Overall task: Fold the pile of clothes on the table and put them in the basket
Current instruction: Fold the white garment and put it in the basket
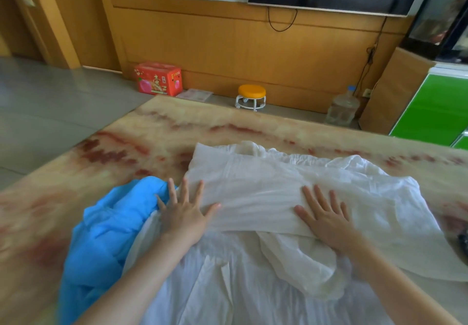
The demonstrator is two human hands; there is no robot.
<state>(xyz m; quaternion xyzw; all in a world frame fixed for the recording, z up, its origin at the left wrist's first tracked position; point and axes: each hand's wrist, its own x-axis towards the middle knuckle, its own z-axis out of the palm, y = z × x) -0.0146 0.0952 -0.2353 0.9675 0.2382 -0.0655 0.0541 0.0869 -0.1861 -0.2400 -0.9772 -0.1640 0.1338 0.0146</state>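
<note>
Early going, judging by the lie of things: mid-fold on a white garment [253,188], spread over the near half of the table [177,127] and running off past its near edge. Folded over once, it seems, into a wide flat band lying crosswise on looser cloth beneath; probably another fold or two needed before counting as done. Pressed flat at the band's left end by the left hand [184,213], fingers straight and splayed, gripping nothing. Pressed likewise toward the band's right end by the right hand [326,218], palm down, fingers extended, nothing pinched. Thin, light, slightly sheer fabric, finely crinkled, gathered into a ruffled ridge along the far side and bunched into a soft puffy lump just below the right hand; likely to slide or spring back unless smoothed. Touching its left side, toward the table's near-left corner, a blue garment [106,228]: crumpled, unfolded, same thin papery look, puffed in loose folds, not yet begun. No basket anywhere in view, so nothing visibly put away. Hard, glossy tabletop, marbled cream with red veins. Beyond its far edge, on the floor by a wood-panelled wall: a red cardboard box [158,79], a small round stool [251,96] with an orange seat, a clear water jug [343,108].
</note>
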